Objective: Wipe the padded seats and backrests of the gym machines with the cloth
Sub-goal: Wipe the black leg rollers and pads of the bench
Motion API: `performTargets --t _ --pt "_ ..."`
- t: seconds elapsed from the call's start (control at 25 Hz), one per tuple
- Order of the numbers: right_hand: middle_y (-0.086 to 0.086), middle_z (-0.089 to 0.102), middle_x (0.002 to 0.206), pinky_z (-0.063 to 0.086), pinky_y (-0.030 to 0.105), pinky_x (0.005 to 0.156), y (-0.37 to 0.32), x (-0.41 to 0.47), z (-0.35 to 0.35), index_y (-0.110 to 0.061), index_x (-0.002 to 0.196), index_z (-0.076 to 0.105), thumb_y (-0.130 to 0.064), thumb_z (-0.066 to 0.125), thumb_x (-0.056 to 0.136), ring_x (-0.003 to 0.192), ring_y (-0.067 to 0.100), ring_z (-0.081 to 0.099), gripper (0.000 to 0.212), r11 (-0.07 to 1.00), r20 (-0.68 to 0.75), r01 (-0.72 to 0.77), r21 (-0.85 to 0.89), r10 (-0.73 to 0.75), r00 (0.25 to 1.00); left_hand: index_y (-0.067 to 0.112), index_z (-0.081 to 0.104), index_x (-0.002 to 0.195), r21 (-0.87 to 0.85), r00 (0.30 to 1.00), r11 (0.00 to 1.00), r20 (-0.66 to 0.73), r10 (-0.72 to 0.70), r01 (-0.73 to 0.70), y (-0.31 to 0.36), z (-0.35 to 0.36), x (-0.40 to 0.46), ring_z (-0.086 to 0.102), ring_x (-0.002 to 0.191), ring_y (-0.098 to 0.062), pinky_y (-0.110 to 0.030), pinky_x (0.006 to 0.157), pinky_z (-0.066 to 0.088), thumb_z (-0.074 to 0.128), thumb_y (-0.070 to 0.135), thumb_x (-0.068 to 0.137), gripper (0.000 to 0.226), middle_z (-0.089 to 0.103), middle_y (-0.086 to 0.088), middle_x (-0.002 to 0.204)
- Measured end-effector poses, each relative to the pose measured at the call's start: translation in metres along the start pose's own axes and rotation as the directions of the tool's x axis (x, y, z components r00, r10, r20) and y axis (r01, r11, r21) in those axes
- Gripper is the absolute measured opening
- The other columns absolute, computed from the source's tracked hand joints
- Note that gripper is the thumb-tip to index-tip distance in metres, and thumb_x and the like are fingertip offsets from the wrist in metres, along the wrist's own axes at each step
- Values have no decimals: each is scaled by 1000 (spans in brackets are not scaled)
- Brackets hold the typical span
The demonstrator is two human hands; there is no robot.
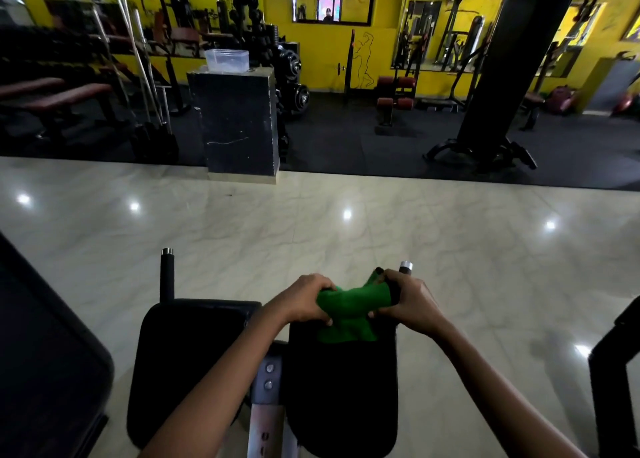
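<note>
While the soft green cloth (346,314) bunches over the far end of the right black pad (341,388), I see my left hand (304,302) and right hand (407,300) each curled tight on one end. A matching rounded left pad (187,364) lies beside it, across a grey metal bar (265,405), above glossy marble floor (311,222).

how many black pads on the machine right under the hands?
2. The left pad lies below the upright handle; the right pad sits under the green cloth, which the left hand and right hand both grip. More may be out of frame.
</note>
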State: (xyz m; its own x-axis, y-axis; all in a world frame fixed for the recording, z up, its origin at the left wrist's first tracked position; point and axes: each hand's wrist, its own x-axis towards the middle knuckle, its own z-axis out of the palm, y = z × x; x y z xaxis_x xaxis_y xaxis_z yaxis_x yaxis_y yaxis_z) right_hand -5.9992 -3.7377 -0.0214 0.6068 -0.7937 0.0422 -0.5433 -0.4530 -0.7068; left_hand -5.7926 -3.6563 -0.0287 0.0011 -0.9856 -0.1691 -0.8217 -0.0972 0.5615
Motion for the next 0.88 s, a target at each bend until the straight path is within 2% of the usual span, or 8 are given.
performTargets --t 0.08,0.16,0.28,0.36,0.48,0.68,0.76,0.88 --pt "-2 55 77 41 12 55 5 0 -7 -16 82 61 -19 87 60 71 12 53 34 999 -2 -23 -42 23 1000 11 68 100 -47 998 998 -49 41 -44 -2 4 -1 57 91 -18 -23 67 39 74 14 74 27 64 -8 97" --pt "6 54 89 45 18 62 11 1 -17 -8 84 65 -21 89 58 78 13 53 38 993 -2 -87 84 88 996 9 67 85 -271 998 962 -66 -6 -13 -6 6 -1 58 73 -15 -24 61 41 74 18 72 18 62 -5 76" --pt "9 60 90 50 22 65 16 5 -12 -6 92 58 -19 87 60 84 20 60 45 839 -16 -184 512 223 975 10 63 81 -682 989 732 -98 -113 16 -2 13 -1 59 69 -15 -23 60 44 73 26 62 27 62 -4 73" --pt "8 62 99 52 26 70 16 9 4 -16 104 49 -18 83 69 91 22 61 49 793 -156 -166 586 311 937 13 57 89 -822 979 568 -87 -187 36 6 27 1 58 66 -13 -18 53 44 70 16 71 23 60 -3 76" --pt "6 61 106 51 36 77 20 7 28 -24 120 37 -37 73 77 94 27 60 57 932 -330 -234 276 321 888 21 49 113 -826 943 540 -33 -331 160 10 53 4 55 65 -10 -15 47 41 62 6 86 33 57 -5 89" --pt "15 56 115 41 34 70 40 -15 56 -15 133 36 -47 51 92 103 35 57 54 871 -176 -384 -307 345 922 12 29 144 -443 943 879 -181 -279 175 -18 86 6 42 118 -21 -8 82 24 67 12 86 69 47 -15 129" --pt "15 50 126 49 39 78 47 -18 66 -16 134 41 -48 46 92 109 35 54 52 832 -287 -185 -523 33 957 12 28 145 -382 958 916 -198 -207 119 -22 93 6 38 121 -18 -8 87 21 65 13 88 68 42 -15 133" --pt "9 44 144 43 56 94 60 -18 82 -30 144 35 -63 35 87 123 34 50 65 630 70 301 -716 -364 929 10 36 142 -293 956 955 -263 -130 49 -29 98 9 42 127 -25 -10 96 22 60 10 89 58 42 -15 135"
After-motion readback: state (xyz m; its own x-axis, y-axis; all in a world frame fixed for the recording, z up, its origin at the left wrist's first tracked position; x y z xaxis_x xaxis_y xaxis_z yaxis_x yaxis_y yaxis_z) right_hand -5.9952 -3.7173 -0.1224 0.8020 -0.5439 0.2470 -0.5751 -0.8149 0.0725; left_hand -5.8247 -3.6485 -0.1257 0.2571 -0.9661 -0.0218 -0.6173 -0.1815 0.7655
